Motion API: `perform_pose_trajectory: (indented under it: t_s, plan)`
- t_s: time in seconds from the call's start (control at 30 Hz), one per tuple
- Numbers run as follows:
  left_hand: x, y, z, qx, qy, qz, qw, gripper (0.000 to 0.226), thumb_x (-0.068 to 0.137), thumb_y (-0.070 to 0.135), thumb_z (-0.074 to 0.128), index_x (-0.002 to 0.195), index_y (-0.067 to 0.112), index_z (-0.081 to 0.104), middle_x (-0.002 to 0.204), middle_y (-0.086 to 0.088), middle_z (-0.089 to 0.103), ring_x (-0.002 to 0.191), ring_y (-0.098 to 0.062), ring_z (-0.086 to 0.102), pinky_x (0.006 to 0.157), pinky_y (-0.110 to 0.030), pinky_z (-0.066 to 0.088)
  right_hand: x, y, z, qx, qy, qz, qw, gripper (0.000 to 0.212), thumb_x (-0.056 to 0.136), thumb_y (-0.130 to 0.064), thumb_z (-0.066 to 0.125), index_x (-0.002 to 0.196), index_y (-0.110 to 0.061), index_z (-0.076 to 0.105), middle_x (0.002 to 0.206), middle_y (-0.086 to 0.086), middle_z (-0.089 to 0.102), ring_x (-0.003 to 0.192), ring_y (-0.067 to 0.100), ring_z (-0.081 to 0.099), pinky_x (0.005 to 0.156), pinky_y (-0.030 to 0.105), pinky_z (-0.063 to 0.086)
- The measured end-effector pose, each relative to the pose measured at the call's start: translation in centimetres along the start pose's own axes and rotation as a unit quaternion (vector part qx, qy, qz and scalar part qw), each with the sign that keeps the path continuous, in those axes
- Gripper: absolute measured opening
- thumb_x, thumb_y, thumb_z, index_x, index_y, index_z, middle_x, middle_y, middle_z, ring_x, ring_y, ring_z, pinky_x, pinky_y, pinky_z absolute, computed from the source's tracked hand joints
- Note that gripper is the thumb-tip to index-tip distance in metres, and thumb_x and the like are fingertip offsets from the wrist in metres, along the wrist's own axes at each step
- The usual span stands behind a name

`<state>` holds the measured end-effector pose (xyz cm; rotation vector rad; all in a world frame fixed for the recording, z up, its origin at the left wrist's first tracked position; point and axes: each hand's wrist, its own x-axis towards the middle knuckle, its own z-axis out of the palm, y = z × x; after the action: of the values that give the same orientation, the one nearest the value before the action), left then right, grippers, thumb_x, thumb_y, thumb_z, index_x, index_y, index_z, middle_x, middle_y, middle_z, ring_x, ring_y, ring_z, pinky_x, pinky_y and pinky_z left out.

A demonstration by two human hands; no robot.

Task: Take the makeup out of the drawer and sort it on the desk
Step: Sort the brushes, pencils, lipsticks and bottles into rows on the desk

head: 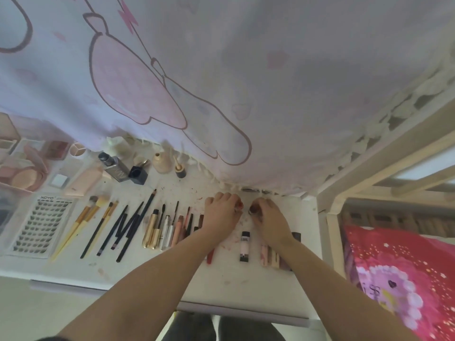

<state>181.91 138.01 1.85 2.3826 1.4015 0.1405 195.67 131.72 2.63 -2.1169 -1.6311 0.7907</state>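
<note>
With left hand (221, 210) and right hand (267, 215) each pinching a small item, set both down at 12 o'clock on the tabletop (221, 281), aligned with the sorted rows.

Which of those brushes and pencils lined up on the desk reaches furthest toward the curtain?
The long black pencil. Its tip pokes well past the gold-handled brushes and the other black pencils beside it, ending near the black square cap.

Matt white desk (270, 286); glossy gold tubes (150, 232); soft cloth curtain (295, 82).
</note>
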Motion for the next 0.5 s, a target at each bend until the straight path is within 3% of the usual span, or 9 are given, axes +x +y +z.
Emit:
perform_pose_trajectory:
  t_s: [0.17,0.3,0.43,0.5]
  plan:
    - [0.4,-0.2,0.8,0.018,-0.016,-0.005,1.0,0.025,0.092,0.033,0.048,0.116,0.024,0.052,0.119,0.006,0.056,0.113,-0.02,0.043,0.088,-0.033,0.028,0.7,0.4,0.3,-0.023,-0.022,0.016,0.999,0.021,0.093,-0.015,0.05,0.112,-0.01,0.055,0.115,0.009,0.058,0.109,0.025,0.05,0.089,0.029,0.04]
    - [0.1,-0.3,0.4,0.008,-0.013,-0.031,0.999,0.04,0.092,0.038,0.049,0.129,0.025,0.043,0.124,0.007,0.053,0.117,-0.019,0.043,0.095,-0.033,0.03,0.5,0.9,-0.2,-0.012,-0.043,0.058,0.997,0.038,0.092,-0.013,0.051,0.129,-0.007,0.046,0.125,0.013,0.053,0.117,0.026,0.048,0.095,0.029,0.038]
    - [-3.4,-0.2,-1.1,0.028,0.024,-0.017,0.999,0.029,0.095,0.038,0.041,0.116,0.02,0.05,0.111,0.004,0.054,0.107,-0.019,0.048,0.09,-0.032,0.032,-1.1,0.6,-1.2,-0.102,-0.021,0.074,0.992,0.024,0.096,-0.02,0.045,0.115,-0.009,0.055,0.114,0.009,0.054,0.104,0.025,0.053,0.088,0.033,0.044]
    - [-5.9,0.7,-1.0,0.089,-0.011,0.029,0.996,0.039,0.095,0.043,0.033,0.109,0.015,0.057,0.107,-0.002,0.057,0.105,-0.024,0.05,0.088,-0.036,0.034,-2.1,-0.6,-0.9,-0.113,-0.035,0.069,0.991,0.022,0.098,-0.023,0.04,0.106,-0.01,0.056,0.105,0.009,0.06,0.093,0.024,0.057,0.078,0.032,0.044]
